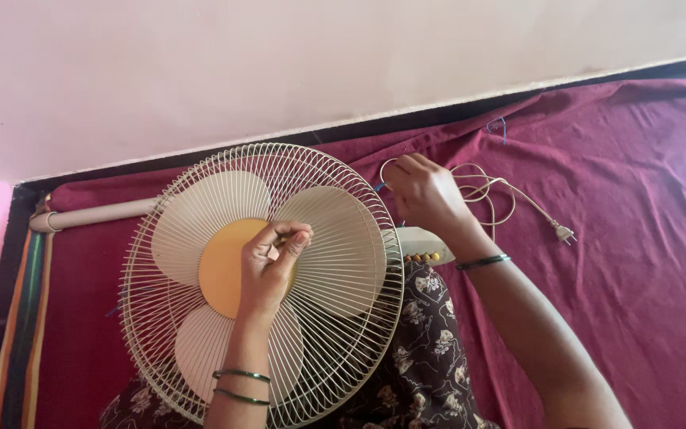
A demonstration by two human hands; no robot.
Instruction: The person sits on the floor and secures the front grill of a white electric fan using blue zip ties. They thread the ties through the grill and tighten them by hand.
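A cream electric fan (200, 230) with a round wire guard and an orange centre disc (224, 262) rests tilted on my lap. My left hand (273, 266) lies on the front of the guard near the centre, fingers pinched on the wires. My right hand (422, 195) is at the guard's right rim, fingers closed on something small and blue at the edge; what it is I cannot tell. Behind the rim, the fan's base (426, 245) with coloured buttons pokes out.
A maroon cloth (629, 238) covers the surface. The fan's white cord and plug (563, 232) lie coiled to the right. A cream pole (93, 214) lies at the left by the wall. A striped fabric edge (21, 334) runs along the left.
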